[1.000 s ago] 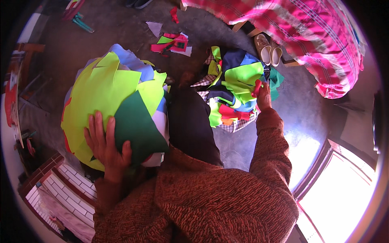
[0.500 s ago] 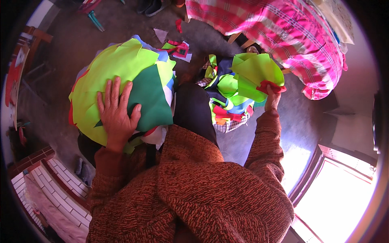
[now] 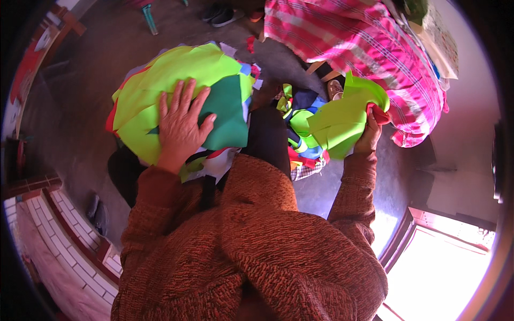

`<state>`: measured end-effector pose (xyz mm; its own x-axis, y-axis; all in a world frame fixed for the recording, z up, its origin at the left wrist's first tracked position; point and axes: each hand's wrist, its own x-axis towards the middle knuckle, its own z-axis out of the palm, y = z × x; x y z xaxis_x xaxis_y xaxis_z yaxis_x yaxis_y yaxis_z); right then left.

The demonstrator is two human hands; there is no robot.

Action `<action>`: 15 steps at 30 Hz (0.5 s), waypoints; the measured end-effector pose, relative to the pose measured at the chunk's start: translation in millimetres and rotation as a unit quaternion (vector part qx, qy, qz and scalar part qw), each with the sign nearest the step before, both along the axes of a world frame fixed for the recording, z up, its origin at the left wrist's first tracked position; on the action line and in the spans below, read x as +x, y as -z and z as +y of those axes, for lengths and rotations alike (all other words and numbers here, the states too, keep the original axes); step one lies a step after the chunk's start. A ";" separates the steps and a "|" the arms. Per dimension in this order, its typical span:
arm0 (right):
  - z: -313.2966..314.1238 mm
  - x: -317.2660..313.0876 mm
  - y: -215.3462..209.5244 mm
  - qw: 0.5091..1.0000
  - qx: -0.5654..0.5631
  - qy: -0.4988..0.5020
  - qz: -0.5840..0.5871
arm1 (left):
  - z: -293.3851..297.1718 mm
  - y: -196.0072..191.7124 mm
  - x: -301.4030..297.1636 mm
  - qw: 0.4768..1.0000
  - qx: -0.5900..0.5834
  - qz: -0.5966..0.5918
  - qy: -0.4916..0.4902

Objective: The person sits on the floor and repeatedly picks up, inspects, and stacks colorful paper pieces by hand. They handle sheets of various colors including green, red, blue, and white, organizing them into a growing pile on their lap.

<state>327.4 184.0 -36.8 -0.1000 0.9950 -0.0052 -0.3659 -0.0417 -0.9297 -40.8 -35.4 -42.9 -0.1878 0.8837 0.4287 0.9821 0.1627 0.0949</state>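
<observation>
My left hand [image 3: 184, 120] lies flat, fingers apart, on a large round bundle of layered fabric pieces [image 3: 142, 109] resting on my left leg. Its top is mostly yellow-green, with a dark green piece [image 3: 227, 115] on the right side. In my right hand [image 3: 369, 134] are yellow-green fabric pieces [image 3: 340, 117] together with a red fabric piece [image 3: 381, 114], gripped at their right end. They hang above a second heap of fabric scraps [image 3: 302, 123] on the floor, in green, navy, blue, red and checked cloth, which they partly cover.
A pink plaid cloth [image 3: 364, 48] drapes over furniture with wooden legs at the upper right. Dark shoes [image 3: 222, 16] stand on the floor at the top. A white brick-patterned surface [image 3: 69, 246] is at the lower left, and a bright opening [image 3: 439, 273] at the lower right.
My right hand has lifted the yellow-green and red fabric pieces off the floor heap, and they now bunch and curl. My left hand stays on the bundle. The whole view has shifted slightly.
</observation>
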 end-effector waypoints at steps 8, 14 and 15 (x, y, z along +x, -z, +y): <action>-108.9 -87.0 58.6 0.914 -0.236 -0.242 0.223 | -4.8 -1.3 -4.7 0.999 0.004 -0.049 0.014; -137.8 -111.0 56.5 0.879 -0.247 -0.330 0.238 | -15.9 -14.7 14.4 0.958 0.185 -0.200 0.086; -139.9 -110.9 53.3 0.877 -0.248 -0.339 0.233 | -19.4 -15.7 21.9 0.940 0.175 -0.277 0.095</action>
